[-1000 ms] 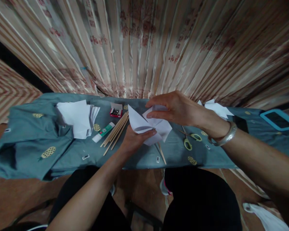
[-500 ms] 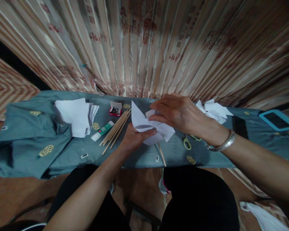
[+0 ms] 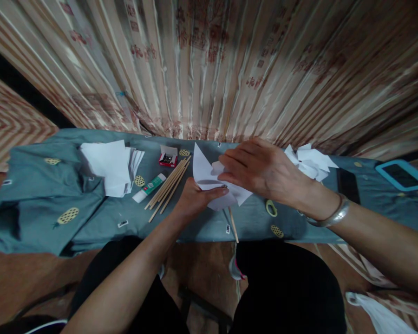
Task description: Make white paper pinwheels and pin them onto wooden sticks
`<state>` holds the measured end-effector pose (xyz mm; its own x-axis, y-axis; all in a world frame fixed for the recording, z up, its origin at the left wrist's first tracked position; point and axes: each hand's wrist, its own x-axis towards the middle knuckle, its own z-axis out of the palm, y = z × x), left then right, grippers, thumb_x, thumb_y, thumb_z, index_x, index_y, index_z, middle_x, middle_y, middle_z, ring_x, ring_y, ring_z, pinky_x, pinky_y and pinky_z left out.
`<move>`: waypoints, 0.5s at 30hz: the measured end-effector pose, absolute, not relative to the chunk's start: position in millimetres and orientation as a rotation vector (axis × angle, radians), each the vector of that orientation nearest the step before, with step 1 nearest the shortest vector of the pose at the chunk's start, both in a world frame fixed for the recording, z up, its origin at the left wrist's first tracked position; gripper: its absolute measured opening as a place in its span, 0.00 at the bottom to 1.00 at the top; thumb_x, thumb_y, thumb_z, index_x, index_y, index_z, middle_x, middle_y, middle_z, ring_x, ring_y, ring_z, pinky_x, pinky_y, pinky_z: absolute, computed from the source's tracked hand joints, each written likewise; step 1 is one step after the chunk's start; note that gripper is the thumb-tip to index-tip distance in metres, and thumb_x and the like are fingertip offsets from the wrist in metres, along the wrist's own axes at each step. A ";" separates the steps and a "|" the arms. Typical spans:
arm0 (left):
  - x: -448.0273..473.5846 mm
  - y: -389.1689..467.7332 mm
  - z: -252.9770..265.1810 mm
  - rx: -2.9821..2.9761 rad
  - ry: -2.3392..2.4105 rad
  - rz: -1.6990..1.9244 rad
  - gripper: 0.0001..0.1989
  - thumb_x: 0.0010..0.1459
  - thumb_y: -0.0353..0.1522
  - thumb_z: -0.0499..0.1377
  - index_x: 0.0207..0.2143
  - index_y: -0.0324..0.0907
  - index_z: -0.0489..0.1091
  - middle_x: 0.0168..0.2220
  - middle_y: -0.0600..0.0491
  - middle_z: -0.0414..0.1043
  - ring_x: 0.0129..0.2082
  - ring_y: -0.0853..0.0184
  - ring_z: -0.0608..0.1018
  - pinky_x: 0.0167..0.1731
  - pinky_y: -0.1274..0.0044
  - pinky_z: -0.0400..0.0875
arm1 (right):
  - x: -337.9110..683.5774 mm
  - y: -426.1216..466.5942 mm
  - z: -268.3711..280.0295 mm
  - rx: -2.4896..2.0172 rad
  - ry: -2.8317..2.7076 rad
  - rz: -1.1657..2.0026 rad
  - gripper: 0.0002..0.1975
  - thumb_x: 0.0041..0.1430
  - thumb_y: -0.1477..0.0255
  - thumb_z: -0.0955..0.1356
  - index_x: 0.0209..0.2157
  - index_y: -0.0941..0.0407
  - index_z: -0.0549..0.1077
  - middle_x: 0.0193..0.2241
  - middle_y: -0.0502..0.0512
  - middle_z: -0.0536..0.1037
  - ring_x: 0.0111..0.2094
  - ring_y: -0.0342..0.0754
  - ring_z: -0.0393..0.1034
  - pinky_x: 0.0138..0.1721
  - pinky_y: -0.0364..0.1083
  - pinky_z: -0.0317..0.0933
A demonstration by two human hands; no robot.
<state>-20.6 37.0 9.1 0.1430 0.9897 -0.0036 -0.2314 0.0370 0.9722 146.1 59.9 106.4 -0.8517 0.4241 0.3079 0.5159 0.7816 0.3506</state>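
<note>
Left fingers clamp a paper pinwheel; right fingers, slightly apart, curl over it.

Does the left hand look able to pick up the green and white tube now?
Probably not: the left hand holds the folded paper, and the wooden sticks lie between that hand and the tube.

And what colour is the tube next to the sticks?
Green, white and a bit of red; the head view shows the tube best.
</note>
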 end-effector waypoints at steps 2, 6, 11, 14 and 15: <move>-20.7 35.7 12.9 1.055 0.947 1.188 0.11 0.37 0.29 0.72 0.26 0.39 0.77 0.28 0.54 0.79 0.30 0.64 0.78 0.34 0.74 0.74 | 147.5 59.3 107.5 -0.744 -2.743 -0.549 0.14 0.69 0.65 0.62 0.39 0.57 0.75 0.33 0.57 0.79 0.36 0.51 0.69 0.37 0.51 0.60; -20.7 34.7 17.0 1.012 0.930 1.193 0.12 0.35 0.29 0.72 0.26 0.39 0.77 0.28 0.54 0.79 0.30 0.64 0.78 0.33 0.74 0.74 | 149.7 57.1 109.7 -0.750 -2.737 -0.504 0.13 0.69 0.65 0.62 0.40 0.57 0.76 0.34 0.58 0.79 0.37 0.52 0.70 0.39 0.52 0.62; -20.0 35.1 15.5 0.975 0.903 1.169 0.12 0.36 0.29 0.72 0.27 0.40 0.77 0.28 0.54 0.79 0.29 0.64 0.78 0.34 0.73 0.74 | 151.9 53.1 113.5 -0.768 -2.727 -0.409 0.13 0.69 0.67 0.61 0.40 0.57 0.76 0.34 0.59 0.79 0.37 0.53 0.71 0.39 0.52 0.64; -19.3 34.4 15.5 0.935 0.867 1.177 0.12 0.36 0.27 0.72 0.28 0.40 0.78 0.29 0.55 0.80 0.31 0.65 0.77 0.35 0.74 0.74 | 154.5 51.2 115.3 -0.776 -2.698 -0.319 0.14 0.70 0.68 0.60 0.40 0.56 0.76 0.35 0.58 0.79 0.38 0.52 0.72 0.40 0.52 0.66; -19.2 34.0 15.8 0.920 0.855 1.174 0.12 0.37 0.27 0.72 0.28 0.41 0.78 0.29 0.56 0.80 0.31 0.65 0.77 0.36 0.74 0.74 | 155.6 50.6 115.7 -0.779 -2.689 -0.307 0.14 0.70 0.68 0.60 0.41 0.56 0.76 0.36 0.58 0.80 0.38 0.52 0.73 0.41 0.52 0.66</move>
